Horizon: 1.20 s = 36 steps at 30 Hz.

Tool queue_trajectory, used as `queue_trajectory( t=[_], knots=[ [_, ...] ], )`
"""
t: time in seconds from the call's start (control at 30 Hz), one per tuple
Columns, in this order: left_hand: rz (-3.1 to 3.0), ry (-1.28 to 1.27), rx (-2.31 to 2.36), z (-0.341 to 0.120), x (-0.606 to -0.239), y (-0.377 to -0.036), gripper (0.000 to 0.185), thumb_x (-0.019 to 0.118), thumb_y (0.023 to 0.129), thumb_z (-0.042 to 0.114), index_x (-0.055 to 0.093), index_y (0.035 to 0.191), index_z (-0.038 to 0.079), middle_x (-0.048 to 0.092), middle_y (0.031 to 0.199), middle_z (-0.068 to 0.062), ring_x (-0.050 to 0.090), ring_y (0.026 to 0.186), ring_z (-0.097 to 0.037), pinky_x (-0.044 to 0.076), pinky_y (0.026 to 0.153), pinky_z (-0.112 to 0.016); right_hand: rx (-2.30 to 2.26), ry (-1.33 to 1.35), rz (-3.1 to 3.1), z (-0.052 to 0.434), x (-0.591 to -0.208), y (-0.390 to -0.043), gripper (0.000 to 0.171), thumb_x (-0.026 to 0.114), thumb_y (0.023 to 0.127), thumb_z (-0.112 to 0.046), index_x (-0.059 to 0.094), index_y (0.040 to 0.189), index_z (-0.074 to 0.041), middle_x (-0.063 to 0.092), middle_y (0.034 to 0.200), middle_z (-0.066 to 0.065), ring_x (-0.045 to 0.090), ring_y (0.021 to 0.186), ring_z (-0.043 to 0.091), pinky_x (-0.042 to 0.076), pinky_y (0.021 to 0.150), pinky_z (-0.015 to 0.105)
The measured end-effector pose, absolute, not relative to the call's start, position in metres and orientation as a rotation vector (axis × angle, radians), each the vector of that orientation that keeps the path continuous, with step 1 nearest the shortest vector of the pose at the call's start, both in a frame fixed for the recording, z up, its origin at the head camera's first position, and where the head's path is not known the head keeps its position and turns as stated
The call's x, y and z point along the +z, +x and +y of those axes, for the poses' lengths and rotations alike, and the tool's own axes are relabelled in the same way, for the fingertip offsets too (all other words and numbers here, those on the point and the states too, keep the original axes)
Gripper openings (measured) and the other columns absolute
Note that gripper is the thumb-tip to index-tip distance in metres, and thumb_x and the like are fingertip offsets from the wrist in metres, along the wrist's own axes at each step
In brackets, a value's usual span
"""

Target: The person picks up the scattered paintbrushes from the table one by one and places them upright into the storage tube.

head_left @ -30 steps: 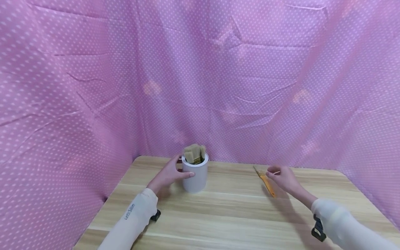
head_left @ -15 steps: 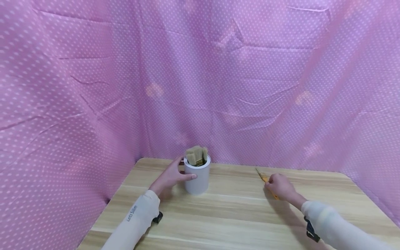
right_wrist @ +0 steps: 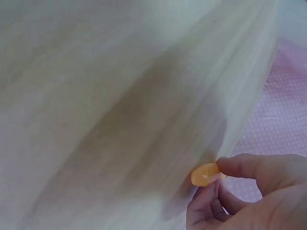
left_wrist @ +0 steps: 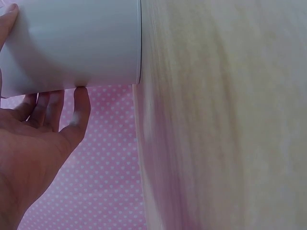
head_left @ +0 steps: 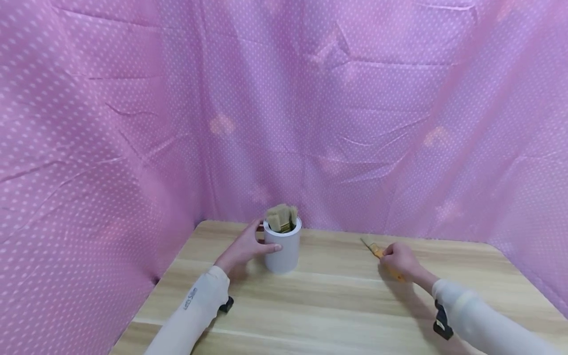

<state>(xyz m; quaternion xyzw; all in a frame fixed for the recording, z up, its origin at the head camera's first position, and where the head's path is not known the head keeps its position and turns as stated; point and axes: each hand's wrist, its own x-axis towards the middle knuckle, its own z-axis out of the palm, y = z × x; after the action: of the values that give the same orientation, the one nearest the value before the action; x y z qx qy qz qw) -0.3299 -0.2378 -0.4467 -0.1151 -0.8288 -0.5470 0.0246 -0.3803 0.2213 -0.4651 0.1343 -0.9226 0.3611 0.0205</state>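
Observation:
A white cylindrical can (head_left: 284, 254) stands upright on the table, and bristle-up paintbrushes (head_left: 280, 217) fill its mouth. My left hand (head_left: 245, 248) grips the can from the left, thumb across the front and fingers at the far side. The left wrist view shows several fingertips against the can's smooth wall (left_wrist: 76, 43). Well to the right, my right hand (head_left: 401, 260) pinches a paintbrush (head_left: 377, 252) by its orange handle, bristles pointing away and to the left. From the right wrist, the handle's end (right_wrist: 205, 175) shows between thumb and fingers, close over the wood.
The light wood-grain table (head_left: 310, 310) has its back edge close behind the can. Pink polka-dot cloth (head_left: 284, 108) hangs behind and at both sides. Black wrist straps (head_left: 442, 320) sit below both pale sleeves.
My right hand has come down onto the orange-handled paintbrush and taken hold of it; the brush has turned slightly. My left hand stays on the can. The head view has shifted a little.

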Motion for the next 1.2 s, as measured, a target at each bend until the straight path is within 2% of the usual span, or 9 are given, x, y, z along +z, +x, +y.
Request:
queue_trajectory(
  t=[0.17,0.33,0.47,0.73,0.87,1.03,1.2],
  knots=[
    [-2.548,-0.389,-1.684,-0.239,-0.443,-0.332,0.105,0.092,0.073,0.048,0.034,0.156,0.021,0.045,0.145,-0.009,0.051,0.127,-0.034,0.049,0.103,-0.047,1.233,0.434,-2.867,0.218,-0.452,-0.380,0.013,0.068,0.079,0.007,0.068,0.089,0.014,0.065,0.079,0.010,0.057,0.071,0.023,0.051,0.059,0.031],
    [-2.523,-0.436,-1.688,-0.239,-0.444,-0.333,0.101,0.093,0.074,0.042,0.037,0.153,0.016,0.047,0.143,-0.008,0.049,0.129,-0.031,0.052,0.100,-0.042,1.472,0.478,-2.864,0.210,-0.444,-0.378,0.017,0.067,0.088,0.005,0.065,0.100,0.017,0.067,0.088,0.014,0.062,0.079,0.023,0.055,0.066,0.033],
    [-2.533,-0.426,-1.681,-0.238,-0.446,-0.332,0.102,0.093,0.073,0.044,0.038,0.153,0.016,0.048,0.143,-0.008,0.051,0.127,-0.030,0.052,0.100,-0.042,1.638,0.583,-2.808,0.196,-0.437,-0.378,0.021,0.064,0.094,0.004,0.060,0.110,0.016,0.065,0.099,0.019,0.062,0.084,0.024,0.057,0.071,0.034],
    [-2.537,-0.405,-1.661,-0.237,-0.448,-0.327,0.105,0.092,0.072,0.047,0.036,0.155,0.016,0.048,0.144,-0.009,0.050,0.129,-0.032,0.051,0.101,-0.044,1.677,0.810,-2.701,0.145,-0.411,-0.366,0.017,0.067,0.095,0.001,0.062,0.108,0.011,0.065,0.096,0.015,0.063,0.089,0.024,0.060,0.077,0.037],
    [-2.531,-0.422,-1.693,-0.235,-0.450,-0.328,0.104,0.093,0.072,0.045,0.037,0.154,0.015,0.048,0.144,-0.010,0.051,0.128,-0.033,0.052,0.100,-0.044,1.734,0.858,-2.645,0.121,-0.397,-0.357,0.017,0.069,0.094,-0.001,0.064,0.108,0.009,0.067,0.098,0.018,0.064,0.090,0.027,0.060,0.080,0.039],
    [-2.540,-0.422,-1.687,-0.235,-0.449,-0.329,0.105,0.093,0.072,0.046,0.036,0.154,0.016,0.048,0.144,-0.009,0.050,0.129,-0.033,0.050,0.101,-0.045,1.861,0.817,-2.534,0.090,-0.376,-0.351,0.020,0.072,0.093,-0.002,0.066,0.110,0.006,0.068,0.102,0.018,0.067,0.093,0.030,0.059,0.085,0.044],
    [-2.509,-0.438,-1.696,-0.239,-0.449,-0.330,0.100,0.093,0.073,0.044,0.038,0.152,0.015,0.049,0.142,-0.009,0.051,0.128,-0.033,0.051,0.100,-0.045,2.055,0.714,-2.303,0.055,-0.353,-0.347,0.021,0.071,0.093,0.000,0.064,0.111,0.007,0.067,0.105,0.019,0.067,0.097,0.030,0.058,0.089,0.043]
  ],
)
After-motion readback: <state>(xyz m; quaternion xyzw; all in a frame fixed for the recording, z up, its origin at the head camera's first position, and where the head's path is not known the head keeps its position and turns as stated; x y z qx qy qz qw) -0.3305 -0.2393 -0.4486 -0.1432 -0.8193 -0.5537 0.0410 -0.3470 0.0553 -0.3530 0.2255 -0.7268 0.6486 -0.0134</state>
